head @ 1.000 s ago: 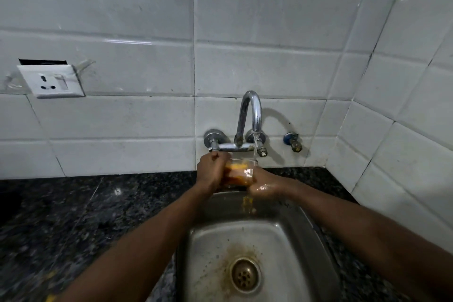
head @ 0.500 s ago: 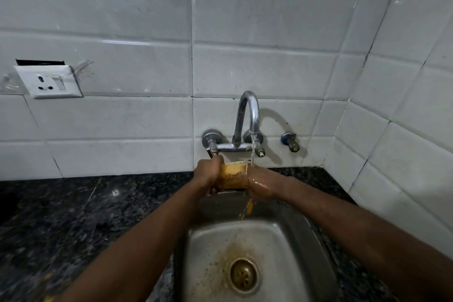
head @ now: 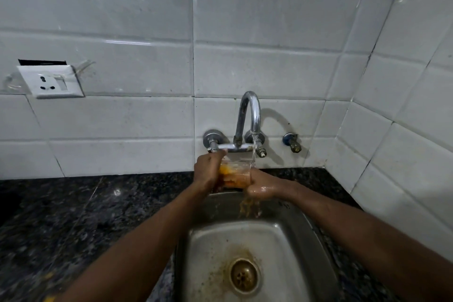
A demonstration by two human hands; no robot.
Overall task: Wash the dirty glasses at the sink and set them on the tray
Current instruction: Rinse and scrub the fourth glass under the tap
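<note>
A white plastic wall socket [head: 52,81] sits on the glossy white tiled wall [head: 137,32] above the dark speckled stone worktop [head: 73,216], with a blue-capped brass valve [head: 292,142] farther right.

The glass [head: 234,174] sits between both hands, under the tap [head: 248,115], above the sink [head: 289,235].

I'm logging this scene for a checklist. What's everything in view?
tap: one, chrome, running, on the wall
glass: one, clear with orange residue, under the tap
sink: one, steel, brown-stained around its drain
counter: one, dark speckled, around the sink
socket: one, white, on the tiles at left
valve: one, blue collar, right of the tap
hands: two, bare; left hand grips the glass, right hand holds its right end
</note>
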